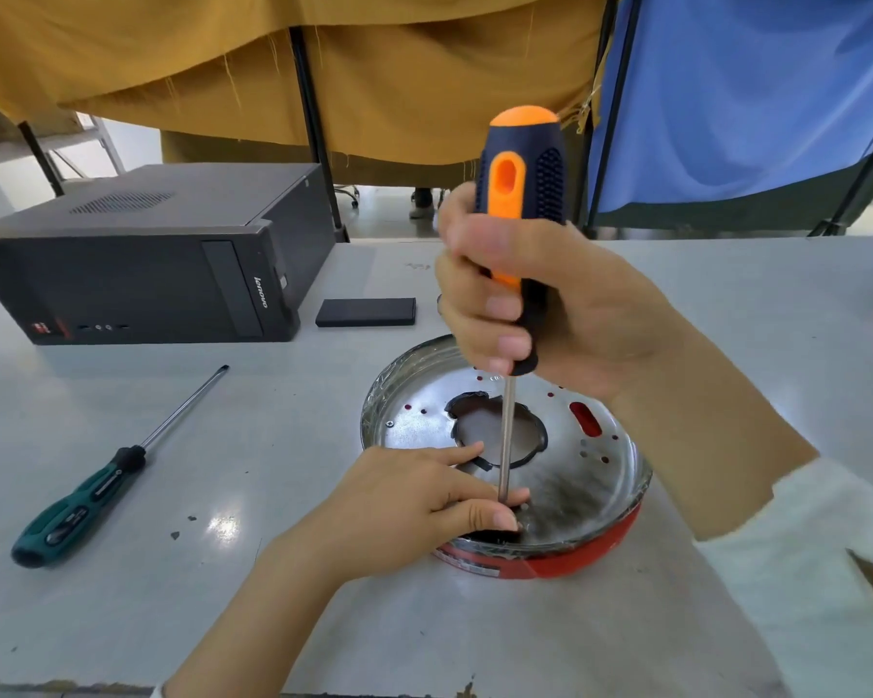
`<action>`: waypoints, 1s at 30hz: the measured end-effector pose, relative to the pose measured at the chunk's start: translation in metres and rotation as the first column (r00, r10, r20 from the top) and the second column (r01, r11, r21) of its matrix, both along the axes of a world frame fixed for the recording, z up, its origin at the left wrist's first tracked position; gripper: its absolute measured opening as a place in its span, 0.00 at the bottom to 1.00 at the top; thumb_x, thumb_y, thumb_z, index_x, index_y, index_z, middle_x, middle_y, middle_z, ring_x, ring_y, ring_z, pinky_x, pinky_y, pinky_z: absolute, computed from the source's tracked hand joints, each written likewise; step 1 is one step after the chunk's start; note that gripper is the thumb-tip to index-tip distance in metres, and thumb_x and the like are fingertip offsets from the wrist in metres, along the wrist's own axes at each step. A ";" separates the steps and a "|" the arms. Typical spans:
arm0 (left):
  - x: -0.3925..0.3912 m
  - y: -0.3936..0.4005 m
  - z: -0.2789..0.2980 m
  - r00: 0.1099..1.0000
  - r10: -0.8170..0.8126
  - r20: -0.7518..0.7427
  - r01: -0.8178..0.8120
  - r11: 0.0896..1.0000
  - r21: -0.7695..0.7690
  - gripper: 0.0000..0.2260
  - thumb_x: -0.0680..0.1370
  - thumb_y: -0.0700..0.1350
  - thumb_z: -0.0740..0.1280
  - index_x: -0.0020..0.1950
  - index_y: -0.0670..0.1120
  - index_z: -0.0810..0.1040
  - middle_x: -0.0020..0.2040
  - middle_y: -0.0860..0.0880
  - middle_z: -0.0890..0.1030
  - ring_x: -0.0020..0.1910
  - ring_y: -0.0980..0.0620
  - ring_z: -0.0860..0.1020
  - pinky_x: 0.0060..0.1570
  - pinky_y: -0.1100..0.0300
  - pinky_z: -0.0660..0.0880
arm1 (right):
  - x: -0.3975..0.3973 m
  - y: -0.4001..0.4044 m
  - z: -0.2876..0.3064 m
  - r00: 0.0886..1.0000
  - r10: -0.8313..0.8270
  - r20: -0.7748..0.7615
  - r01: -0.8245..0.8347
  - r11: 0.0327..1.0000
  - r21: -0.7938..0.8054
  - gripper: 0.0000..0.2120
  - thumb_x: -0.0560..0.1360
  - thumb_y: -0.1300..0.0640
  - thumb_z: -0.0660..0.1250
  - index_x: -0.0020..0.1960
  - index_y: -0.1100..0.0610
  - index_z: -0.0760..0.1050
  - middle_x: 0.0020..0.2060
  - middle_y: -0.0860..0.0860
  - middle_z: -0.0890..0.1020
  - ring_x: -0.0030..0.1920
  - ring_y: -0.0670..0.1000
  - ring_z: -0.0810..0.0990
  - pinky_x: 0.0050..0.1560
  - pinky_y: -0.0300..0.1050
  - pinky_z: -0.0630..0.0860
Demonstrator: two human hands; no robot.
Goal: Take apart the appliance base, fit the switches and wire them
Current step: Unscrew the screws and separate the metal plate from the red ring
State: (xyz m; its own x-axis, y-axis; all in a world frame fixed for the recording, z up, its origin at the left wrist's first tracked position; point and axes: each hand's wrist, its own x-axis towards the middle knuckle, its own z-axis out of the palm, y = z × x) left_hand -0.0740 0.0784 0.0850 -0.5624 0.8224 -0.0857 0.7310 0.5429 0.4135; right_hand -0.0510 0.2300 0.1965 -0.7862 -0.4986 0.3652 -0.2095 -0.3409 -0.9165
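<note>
The appliance base (505, 460) sits on the table (726, 304) near the front edge, right of centre, with the left hand (404, 506) resting on its near left rim and the right hand (540, 304) above it holding a screwdriver (517, 234) upright, its tip down by the left fingertips. A second screwdriver (102, 481) lies to the left of the base, toward the left edge. Toward the far left corner stands a computer case (137, 264), with a small flat box (366, 312) just to its right, behind the base.
</note>
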 end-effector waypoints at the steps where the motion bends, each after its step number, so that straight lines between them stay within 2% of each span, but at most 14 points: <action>1: 0.000 0.000 0.000 1.000 0.001 0.001 -0.001 1.000 0.000 0.24 0.68 0.74 0.43 0.54 0.76 0.73 0.61 0.76 0.71 0.68 0.81 0.50 0.59 0.62 0.69 | -0.003 0.002 0.001 0.988 0.151 0.039 -0.149 0.988 -0.037 0.08 0.70 0.58 0.71 0.43 0.58 0.73 0.28 0.50 0.75 0.24 0.47 0.72 0.27 0.39 0.73; 3: 0.001 0.000 0.001 1.000 -0.005 0.007 0.004 1.000 0.003 0.24 0.68 0.74 0.43 0.53 0.76 0.73 0.60 0.78 0.71 0.68 0.80 0.51 0.59 0.62 0.69 | -0.008 0.001 0.003 0.949 0.302 0.094 -0.294 0.952 -0.088 0.12 0.69 0.57 0.73 0.45 0.61 0.72 0.30 0.52 0.77 0.23 0.47 0.72 0.25 0.37 0.72; 5: 0.001 0.000 0.002 1.000 -0.016 0.007 0.016 1.000 0.009 0.25 0.69 0.73 0.43 0.55 0.74 0.74 0.59 0.81 0.69 0.68 0.80 0.51 0.59 0.64 0.69 | -0.011 -0.001 0.004 0.958 0.258 0.126 -0.254 0.966 -0.048 0.11 0.71 0.60 0.68 0.37 0.59 0.66 0.24 0.49 0.72 0.19 0.44 0.65 0.21 0.34 0.65; 8: 0.002 0.000 0.003 0.999 -0.031 0.007 0.031 0.999 0.028 0.26 0.70 0.72 0.45 0.57 0.72 0.76 0.56 0.86 0.64 0.68 0.79 0.53 0.57 0.70 0.66 | -0.005 -0.003 0.001 0.990 -0.014 0.137 0.014 1.000 0.001 0.13 0.74 0.58 0.60 0.31 0.55 0.64 0.20 0.44 0.63 0.18 0.42 0.57 0.20 0.32 0.58; 12: 0.003 -0.002 0.003 0.999 -0.041 0.011 0.041 0.999 0.036 0.25 0.70 0.71 0.45 0.58 0.71 0.76 0.56 0.87 0.62 0.68 0.79 0.55 0.57 0.68 0.68 | 0.007 -0.012 -0.003 0.950 -0.308 0.056 0.310 0.951 -0.022 0.16 0.75 0.58 0.59 0.33 0.54 0.55 0.20 0.45 0.60 0.18 0.44 0.55 0.21 0.33 0.55; 15: 0.004 -0.002 0.004 0.999 -0.042 0.015 0.041 0.999 0.024 0.25 0.70 0.71 0.46 0.58 0.71 0.75 0.56 0.87 0.61 0.68 0.79 0.53 0.60 0.66 0.67 | 0.011 -0.016 -0.003 0.862 -0.504 0.054 0.506 0.861 -0.053 0.17 0.73 0.60 0.60 0.36 0.55 0.50 0.20 0.46 0.59 0.19 0.45 0.55 0.22 0.33 0.56; 19: 0.005 -0.002 0.003 0.999 -0.028 -0.017 0.028 1.000 -0.001 0.24 0.68 0.73 0.42 0.53 0.75 0.73 0.58 0.86 0.62 0.68 0.80 0.51 0.59 0.64 0.69 | 0.017 -0.020 -0.008 0.650 -0.758 -0.057 0.753 0.652 -0.089 0.14 0.70 0.59 0.63 0.29 0.51 0.61 0.19 0.44 0.63 0.19 0.44 0.60 0.20 0.34 0.60; 20: 0.005 -0.001 0.003 1.000 -0.023 -0.021 0.023 1.000 -0.004 0.23 0.68 0.73 0.41 0.51 0.76 0.72 0.58 0.85 0.63 0.68 0.80 0.51 0.59 0.64 0.69 | 0.016 -0.020 -0.009 0.630 -0.774 -0.062 0.769 0.633 -0.095 0.14 0.70 0.59 0.63 0.29 0.51 0.63 0.19 0.43 0.64 0.20 0.44 0.60 0.20 0.35 0.61; 23: 0.005 -0.001 0.001 1.000 -0.017 -0.021 0.017 1.000 -0.008 0.16 0.69 0.73 0.42 0.45 0.80 0.68 0.58 0.83 0.66 0.68 0.80 0.51 0.58 0.62 0.70 | 0.016 -0.021 -0.007 0.724 -0.689 0.029 0.688 0.719 -0.095 0.16 0.70 0.62 0.63 0.30 0.50 0.60 0.21 0.46 0.62 0.21 0.47 0.58 0.20 0.36 0.60; 26: 0.005 -0.001 0.002 0.999 -0.022 -0.025 0.022 1.000 -0.002 0.18 0.69 0.73 0.42 0.49 0.80 0.69 0.59 0.84 0.65 0.68 0.79 0.51 0.57 0.64 0.70 | 0.022 -0.022 -0.010 0.562 -0.823 -0.083 0.817 0.568 -0.102 0.15 0.72 0.61 0.65 0.30 0.51 0.65 0.21 0.44 0.65 0.20 0.45 0.62 0.20 0.34 0.63; 27: 0.005 -0.001 0.001 0.999 -0.025 -0.024 0.025 1.000 0.005 0.20 0.70 0.72 0.43 0.52 0.78 0.71 0.59 0.84 0.64 0.68 0.79 0.51 0.58 0.64 0.69 | 0.024 -0.023 -0.010 0.554 -0.827 -0.093 0.821 0.561 -0.104 0.15 0.73 0.60 0.65 0.30 0.52 0.65 0.20 0.44 0.65 0.20 0.44 0.62 0.20 0.34 0.63; 30: 0.005 -0.002 0.002 0.999 -0.025 -0.022 0.025 1.000 0.013 0.25 0.71 0.71 0.44 0.59 0.72 0.74 0.58 0.85 0.62 0.67 0.81 0.50 0.59 0.63 0.69 | 0.022 -0.020 -0.008 0.648 -0.760 -0.055 0.757 0.650 -0.070 0.17 0.74 0.59 0.65 0.30 0.55 0.63 0.21 0.49 0.65 0.19 0.47 0.63 0.21 0.36 0.63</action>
